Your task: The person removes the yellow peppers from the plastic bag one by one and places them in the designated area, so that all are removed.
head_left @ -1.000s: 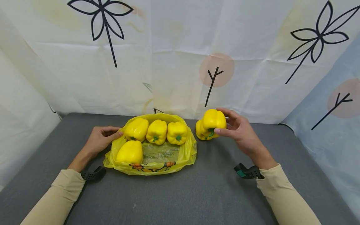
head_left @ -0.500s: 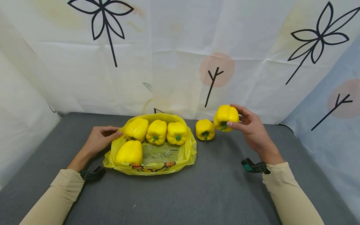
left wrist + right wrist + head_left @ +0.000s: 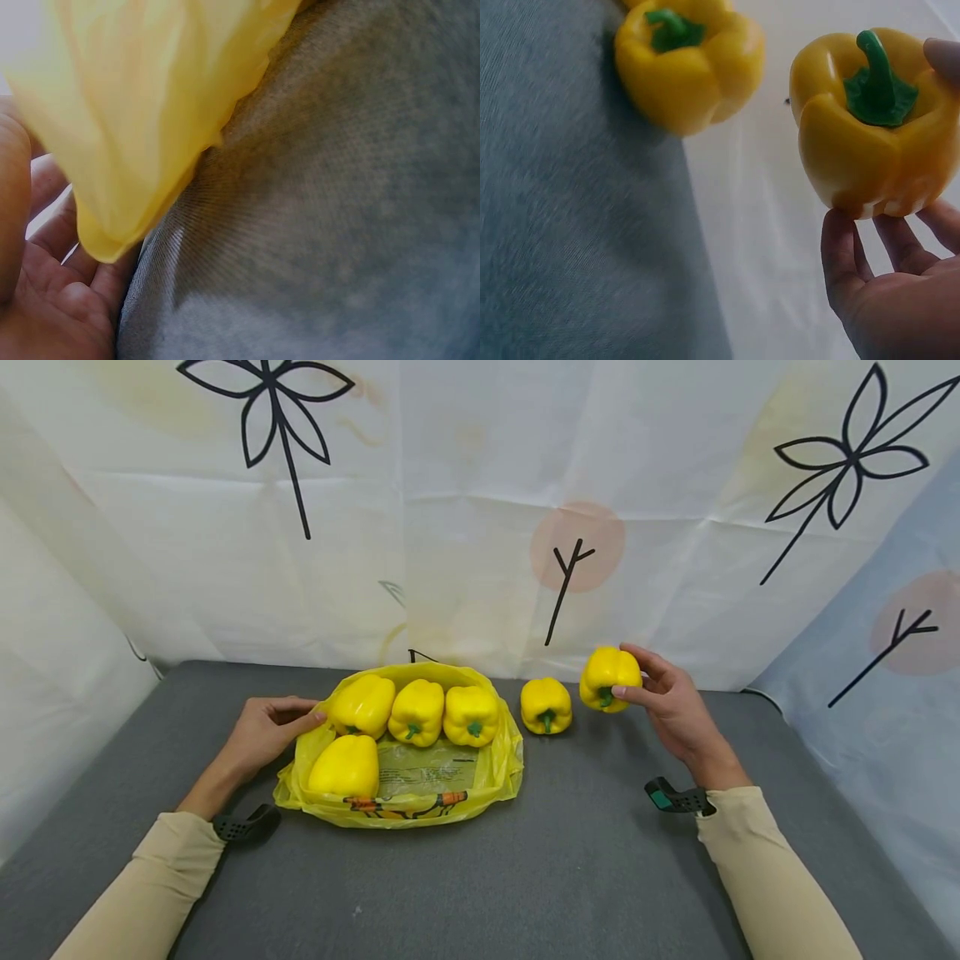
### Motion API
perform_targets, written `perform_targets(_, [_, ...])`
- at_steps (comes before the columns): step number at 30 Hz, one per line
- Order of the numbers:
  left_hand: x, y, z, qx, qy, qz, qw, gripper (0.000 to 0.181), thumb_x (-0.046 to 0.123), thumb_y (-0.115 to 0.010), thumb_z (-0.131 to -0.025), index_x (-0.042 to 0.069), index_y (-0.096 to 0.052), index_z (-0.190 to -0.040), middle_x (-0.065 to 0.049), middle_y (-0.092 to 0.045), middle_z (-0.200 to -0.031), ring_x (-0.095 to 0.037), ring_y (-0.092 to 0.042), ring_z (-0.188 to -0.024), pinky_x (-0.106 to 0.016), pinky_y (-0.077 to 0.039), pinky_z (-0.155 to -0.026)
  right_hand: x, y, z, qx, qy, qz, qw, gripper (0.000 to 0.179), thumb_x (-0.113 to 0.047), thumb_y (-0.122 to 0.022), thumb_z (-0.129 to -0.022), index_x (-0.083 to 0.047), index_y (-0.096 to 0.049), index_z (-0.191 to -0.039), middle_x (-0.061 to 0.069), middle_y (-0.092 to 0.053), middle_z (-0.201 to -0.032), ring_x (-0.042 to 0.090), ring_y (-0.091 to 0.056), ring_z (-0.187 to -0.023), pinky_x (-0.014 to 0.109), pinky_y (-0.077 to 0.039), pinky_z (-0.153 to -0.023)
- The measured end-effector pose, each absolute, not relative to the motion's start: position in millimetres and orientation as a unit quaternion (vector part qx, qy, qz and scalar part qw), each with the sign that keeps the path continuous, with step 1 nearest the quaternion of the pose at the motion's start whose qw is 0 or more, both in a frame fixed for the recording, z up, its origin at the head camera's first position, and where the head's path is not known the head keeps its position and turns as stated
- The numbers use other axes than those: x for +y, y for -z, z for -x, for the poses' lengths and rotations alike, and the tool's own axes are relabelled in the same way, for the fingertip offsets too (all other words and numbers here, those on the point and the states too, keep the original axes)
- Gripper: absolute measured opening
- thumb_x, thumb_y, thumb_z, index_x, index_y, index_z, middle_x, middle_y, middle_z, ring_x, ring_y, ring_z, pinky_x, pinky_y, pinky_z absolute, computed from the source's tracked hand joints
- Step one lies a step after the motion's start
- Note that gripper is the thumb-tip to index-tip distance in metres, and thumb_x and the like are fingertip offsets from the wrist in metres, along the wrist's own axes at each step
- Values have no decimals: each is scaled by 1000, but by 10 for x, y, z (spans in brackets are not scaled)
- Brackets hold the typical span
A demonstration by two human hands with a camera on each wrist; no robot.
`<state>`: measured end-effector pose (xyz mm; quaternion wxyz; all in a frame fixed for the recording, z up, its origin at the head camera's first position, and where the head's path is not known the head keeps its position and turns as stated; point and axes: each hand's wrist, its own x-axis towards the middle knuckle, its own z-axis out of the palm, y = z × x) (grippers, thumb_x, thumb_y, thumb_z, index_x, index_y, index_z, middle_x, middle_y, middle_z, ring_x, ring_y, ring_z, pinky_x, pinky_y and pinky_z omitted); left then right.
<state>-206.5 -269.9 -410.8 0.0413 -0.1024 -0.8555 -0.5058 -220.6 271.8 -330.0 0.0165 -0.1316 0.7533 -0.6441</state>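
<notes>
My right hand [image 3: 671, 702] grips a yellow bell pepper [image 3: 609, 677] between thumb and fingers, its green stem [image 3: 876, 82] facing the right wrist camera. Left of it, a second bell pepper [image 3: 546, 705] stands on the table beside the bag. At the left, my left hand [image 3: 262, 735] pinches the rim of a yellow plastic bag [image 3: 495, 781], thumb on the inside edge. Inside the bag sit several more peppers: three along the back and one pepper [image 3: 347, 768] at the front left. In the left wrist view the bag's side [image 3: 142, 127] hangs past the palm.
A grey table [image 3: 480, 893] carries everything. Behind it hangs a white curtain [image 3: 465, 552] with leaf and tree drawings, close to the table's back edge. Printed text shows on the bag's floor [image 3: 427, 768]. Each wrist wears a dark band [image 3: 678, 798].
My right hand has carried its pepper to the right, away from the standing pepper it overlapped, then lowered it slightly. The left hand and the bag have stayed put.
</notes>
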Motion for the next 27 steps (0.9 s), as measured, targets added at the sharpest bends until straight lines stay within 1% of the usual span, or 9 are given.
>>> perform_targets(6, [-2702,4101,2060,-859,502,98,37,39,28,-69,-100,-3,-70,-125,-22,-70,-119,3,-64,-94,-19,-55,-78,2795,3454,2281,755,644,117,33,71,-7,-65,-100,0,-27,-159,1,-42,-146,17,-51,-120,29,-34,-108])
perform_targets(8, [-2701,4101,2060,-860,500,97,37,40,28,-68,-100,-3,-70,-125,-22,-69,-119,4,-64,-94,-18,-55,-78,2809,3503,2304,759,640,109,41,71,-8,-66,-100,-1,-27,-160,4,-40,-148,17,-51,-120,31,-33,-109])
perform_targets(12, [-2697,4105,2062,-860,499,97,40,40,28,-68,-100,-4,-70,-125,-22,-70,-118,4,-64,-94,-18,-55,-78,2828,3587,2336,773,624,98,54,72,-11,-67,-100,-3,-27,-160,11,-33,-156,17,-49,-121,34,-31,-109])
perform_targets(15, [-2695,4110,2062,-859,501,97,41,40,28,-69,-100,-4,-70,-125,-20,-70,-117,4,-64,-94,-18,-55,-78,2842,3645,2355,780,615,97,64,72,-12,-66,-100,-3,-27,-160,15,-29,-160,17,-49,-122,32,-33,-107])
perform_targets(18, [-2694,4113,2063,-859,501,98,44,40,27,-69,-100,-4,-70,-125,-19,-71,-117,3,-64,-94,-18,-55,-78,2853,3702,2378,778,616,95,72,72,-11,-67,-100,-3,-28,-160,17,-30,-160,18,-47,-124,28,-35,-104])
perform_targets(23, [-2692,4117,2066,-860,499,100,47,39,27,-69,-100,-3,-70,-125,-22,-70,-118,4,-64,-94,-17,-55,-78,2858,3774,2403,778,617,91,81,73,-12,-68,-99,-3,-28,-160,16,-29,-161,17,-46,-126,22,-38,-102])
perform_targets(27, [-2691,4117,2065,-862,495,100,47,39,28,-68,-100,-3,-70,-125,-23,-69,-119,5,-63,-94,-17,-54,-78,2849,3797,2397,778,615,98,87,73,-10,-67,-100,-1,-27,-160,19,-28,-161,15,-49,-123,19,-40,-100])
